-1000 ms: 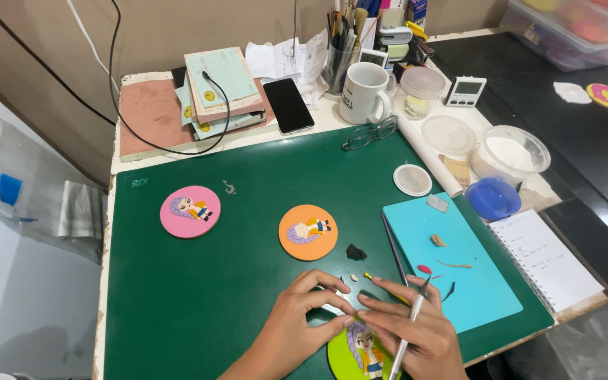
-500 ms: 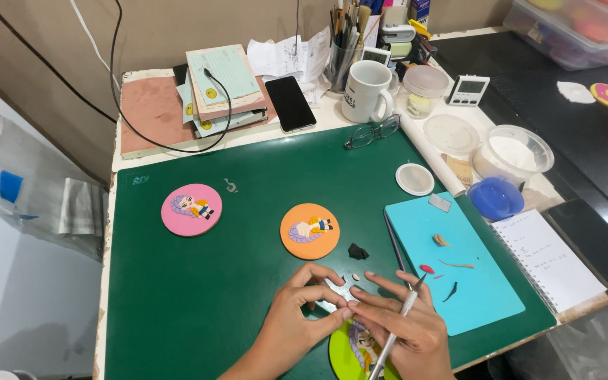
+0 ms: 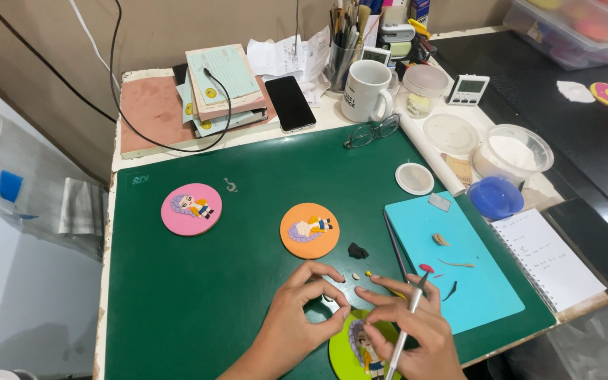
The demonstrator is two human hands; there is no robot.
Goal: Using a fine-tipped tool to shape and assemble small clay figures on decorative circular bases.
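My left hand [image 3: 302, 311] hovers over the green cutting mat [image 3: 248, 211] with thumb and fingers curled, pinching something too small to make out. My right hand [image 3: 411, 329] holds a thin silver modelling tool [image 3: 408, 320] and rests on a lime-green clay disc [image 3: 360, 343] bearing a small figure. Just ahead of the fingers lie tiny clay bits [image 3: 360, 275] and a black clay lump [image 3: 357, 250]. Farther up the mat sit an orange disc [image 3: 309, 230] and a pink disc [image 3: 191, 208], each with a clay figure.
A light blue sheet [image 3: 452, 260] with clay scraps lies at the right, beside a notepad [image 3: 547, 257]. Behind it stand a white lid [image 3: 414, 178], a blue container [image 3: 495, 197], a tub of white powder [image 3: 512, 152], glasses [image 3: 371, 131], a mug [image 3: 367, 90], a phone [image 3: 290, 103], stacked notebooks [image 3: 223, 88].
Both hands have shifted slightly toward me over the lime-green disc. The left fingers have curled more tightly, and the tool now points up toward the blue sheet.
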